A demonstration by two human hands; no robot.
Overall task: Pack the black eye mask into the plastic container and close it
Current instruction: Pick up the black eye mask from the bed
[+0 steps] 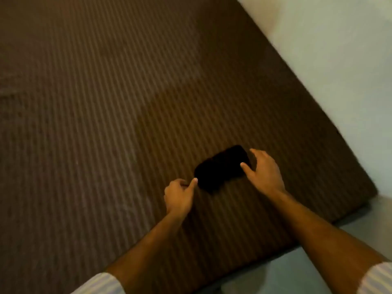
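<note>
The black eye mask (220,168) lies flat on a brown striped bed cover (106,124), near its right corner. My left hand (179,196) is at the mask's near-left end, mostly curled, its forefinger tip touching that edge. My right hand (264,171) is at the mask's right end with fingers spread, thumb and forefinger over that edge. Neither hand has lifted the mask. No plastic container is in view.
The bed cover fills most of the view. Its right edge runs diagonally from top centre to the lower right. Beyond it is pale floor (339,60), also showing at the bottom right.
</note>
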